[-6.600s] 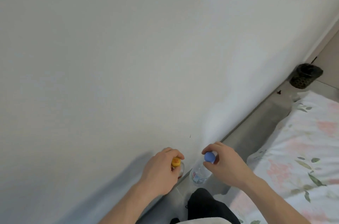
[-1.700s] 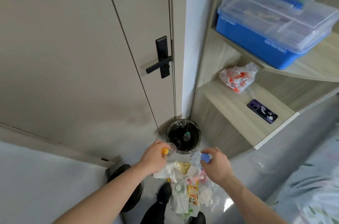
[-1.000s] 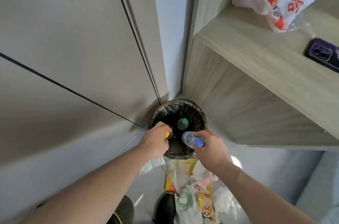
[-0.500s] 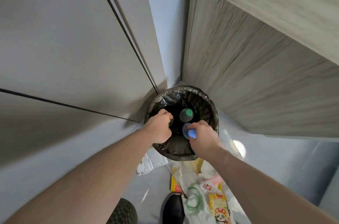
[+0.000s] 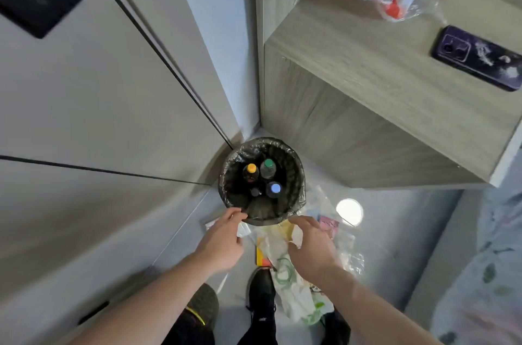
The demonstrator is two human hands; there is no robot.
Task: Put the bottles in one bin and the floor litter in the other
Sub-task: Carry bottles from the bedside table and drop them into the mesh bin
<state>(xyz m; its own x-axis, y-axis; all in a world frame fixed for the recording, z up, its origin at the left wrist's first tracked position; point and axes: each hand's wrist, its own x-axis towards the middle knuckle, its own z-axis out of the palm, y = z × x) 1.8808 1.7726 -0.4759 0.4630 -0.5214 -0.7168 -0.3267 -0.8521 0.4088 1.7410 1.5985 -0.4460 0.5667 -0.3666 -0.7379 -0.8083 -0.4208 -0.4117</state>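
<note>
Plastic floor litter (image 5: pixel 285 260) looks light, crinkly, slippery; pinch bunched folds, since left hand (image 5: pixel 221 243) and right hand (image 5: pixel 310 248) hover loose-fingered, empty.

bottles (image 5: pixel 251 172): 4, perhaps | bins (image 5: pixel 293 172): 2 | phone (image 5: pixel 477 58): 1 | shoes (image 5: pixel 261 291): 2

Four bottles upright in the lined bin (image 5: pixel 293 164): orange cap (image 5: pixel 251 168), green cap (image 5: pixel 268 163), blue cap (image 5: pixel 275 189), dark cap (image 5: pixel 255 192). Left hand (image 5: pixel 223 243) and right hand (image 5: pixel 312 247) empty, fingers loose, just below the rim. Wrappers and plastic bags (image 5: pixel 285 257) on the floor underneath. Phone (image 5: pixel 477 58) on the shelf (image 5: pixel 367 62).
</note>
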